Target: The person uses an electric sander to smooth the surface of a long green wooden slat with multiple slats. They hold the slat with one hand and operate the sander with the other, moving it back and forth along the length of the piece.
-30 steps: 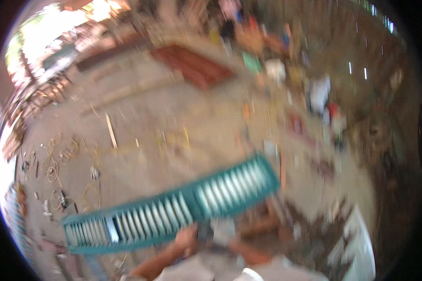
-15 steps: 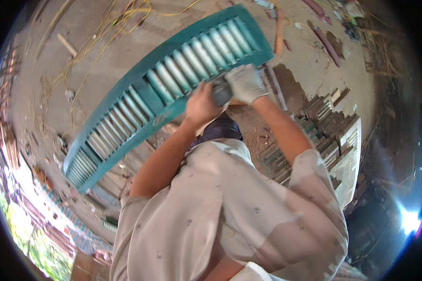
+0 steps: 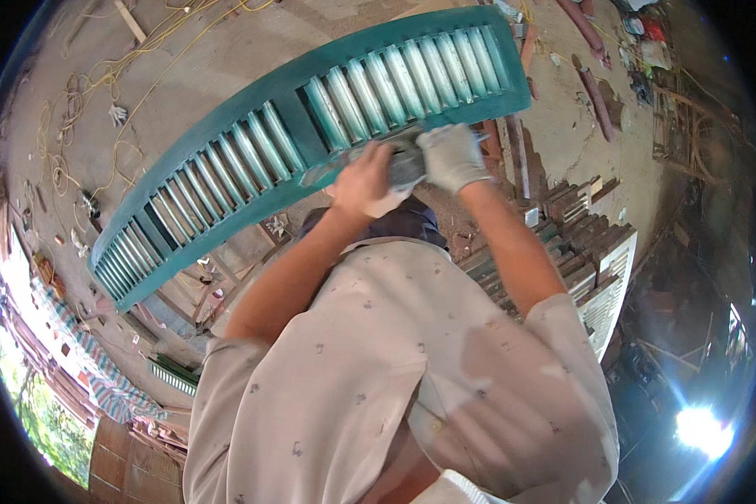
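Head view: left hand (image 3: 363, 180) and gloved right hand (image 3: 454, 160) grip one grey object (image 3: 406, 165), one green slatted panel (image 3: 304, 126) just beyond.

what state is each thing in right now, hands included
Left hand, curled on the gray object
Right hand, gloved, against the gray object, grip unclear
Gray object, between the hands
Green slatted panel, slats spaced apart, pale patches showing
Yellow cord, loosely tangled
Striped cloth, bunched
Boards at right, stacked
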Available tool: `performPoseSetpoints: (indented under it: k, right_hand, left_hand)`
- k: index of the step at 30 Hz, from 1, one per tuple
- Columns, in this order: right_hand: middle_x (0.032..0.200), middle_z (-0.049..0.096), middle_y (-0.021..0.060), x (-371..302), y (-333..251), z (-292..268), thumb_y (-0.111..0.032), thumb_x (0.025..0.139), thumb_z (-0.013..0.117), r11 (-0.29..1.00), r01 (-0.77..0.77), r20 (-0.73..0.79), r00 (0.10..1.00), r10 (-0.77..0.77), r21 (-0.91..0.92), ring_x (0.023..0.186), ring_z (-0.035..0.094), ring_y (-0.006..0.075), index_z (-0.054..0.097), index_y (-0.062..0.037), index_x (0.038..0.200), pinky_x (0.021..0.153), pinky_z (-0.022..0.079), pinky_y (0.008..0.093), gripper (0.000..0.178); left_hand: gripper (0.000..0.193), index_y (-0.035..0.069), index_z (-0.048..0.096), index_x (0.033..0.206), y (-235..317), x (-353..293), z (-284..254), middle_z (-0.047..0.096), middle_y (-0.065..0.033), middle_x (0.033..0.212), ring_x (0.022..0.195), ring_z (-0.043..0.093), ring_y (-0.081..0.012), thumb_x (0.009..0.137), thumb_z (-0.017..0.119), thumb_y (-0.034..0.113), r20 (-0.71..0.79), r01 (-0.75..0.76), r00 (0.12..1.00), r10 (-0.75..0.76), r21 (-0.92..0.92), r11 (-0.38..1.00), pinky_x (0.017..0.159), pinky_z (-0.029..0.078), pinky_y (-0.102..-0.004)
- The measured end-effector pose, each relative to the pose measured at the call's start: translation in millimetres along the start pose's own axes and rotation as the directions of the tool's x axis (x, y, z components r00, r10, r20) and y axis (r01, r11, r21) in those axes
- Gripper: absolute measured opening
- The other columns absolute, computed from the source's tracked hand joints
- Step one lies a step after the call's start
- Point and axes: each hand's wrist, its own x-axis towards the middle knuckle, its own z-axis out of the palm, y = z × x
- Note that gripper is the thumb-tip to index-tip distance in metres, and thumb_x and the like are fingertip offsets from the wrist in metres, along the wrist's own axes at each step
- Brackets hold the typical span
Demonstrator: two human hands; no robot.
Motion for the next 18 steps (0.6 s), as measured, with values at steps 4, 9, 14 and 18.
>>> performPoseSetpoints:
  k: [4,9,14,18]
  right_hand:
    - [0.098,0.083,0.0145,11,-67,10,-0.025,0.092,0.065,0.998,0.016,0.016,1.000,-0.017,0.055,0.094,0.082,0.0326,0.082,-0.0149,0.098,0.085,0.059,0.0496,0.020]
    - [0.100,0.083,0.0115,10,-52,3,-0.025,0.094,0.064,0.994,0.026,0.097,0.995,-0.036,0.103,0.096,0.080,0.0317,0.079,-0.0156,0.100,0.085,0.056,0.0503,0.019]
    - [0.099,0.082,0.0097,3,11,2,-0.026,0.096,0.064,0.997,0.059,0.105,0.992,-0.063,0.041,0.099,0.079,0.0303,0.078,-0.0166,0.100,0.086,0.053,0.0485,0.018]
    - [0.101,0.082,0.0093,-5,68,-4,-0.027,0.096,0.064,0.998,0.057,0.176,0.983,-0.059,0.014,0.102,0.078,0.0296,0.078,-0.0164,0.104,0.087,0.052,0.0479,0.019]
  left_hand:
    - [0.075,0.009,0.065,0.138,-39,-36,-47,0.071,-0.0146,0.127,0.108,0.076,-0.0411,0.078,0.093,0.044,0.058,-0.019,0.998,0.015,0.069,0.997,0.088,0.063,-0.0512]
    - [0.071,0.007,0.068,0.133,-28,-26,-39,0.073,-0.0129,0.122,0.104,0.077,-0.0395,0.077,0.094,0.042,0.079,-0.015,0.997,0.006,0.122,0.992,0.086,0.065,-0.0486]
    - [0.067,0.007,0.069,0.129,4,10,8,0.073,-0.0122,0.121,0.099,0.078,-0.0374,0.075,0.095,0.037,-0.082,-0.073,0.993,0.081,0.095,0.993,0.078,0.066,-0.0458]
    - [0.065,0.007,0.068,0.127,38,45,40,0.074,-0.0108,0.121,0.098,0.079,-0.0344,0.074,0.096,0.033,-0.094,-0.085,0.991,0.093,0.086,0.993,0.075,0.066,-0.0439]
